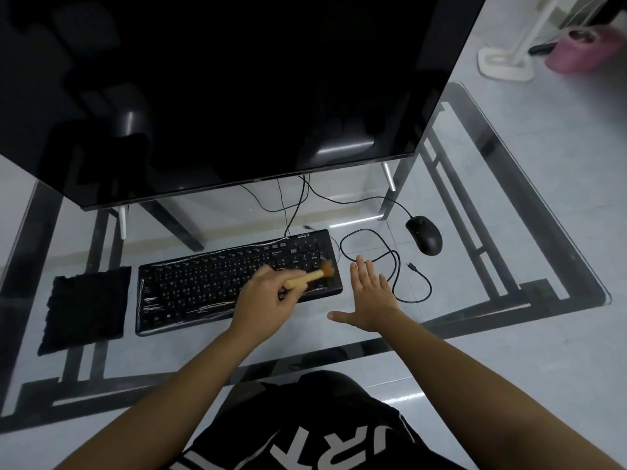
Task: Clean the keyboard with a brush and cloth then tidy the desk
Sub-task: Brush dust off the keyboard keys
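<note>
glass desk (400,346) carries a keyboard (203,290). a black cloth (86,308) lies left of the keyboard, a looped cable (340,247) right of it, a mouse (424,235) further right. a monitor (237,96) stands behind, seemingly on thin legs.

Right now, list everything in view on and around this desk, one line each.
monitor: one, black, at the back of the desk, screen dark
desk: one, clear glass with a black frame, under everything
keyboard: one, black, middle of the desk
cloth: one, black, left of the keyboard
brush: one, tan handle, over the keyboard's right end
mouse: one, black, far right of the keyboard
cables: several, black, behind the keyboard and looped beside the mouse
tub: one, pink, on the floor, far right
stand base: one, white, beside the tub
left hand: grips the brush
right hand: open, right of the keyboard
</note>
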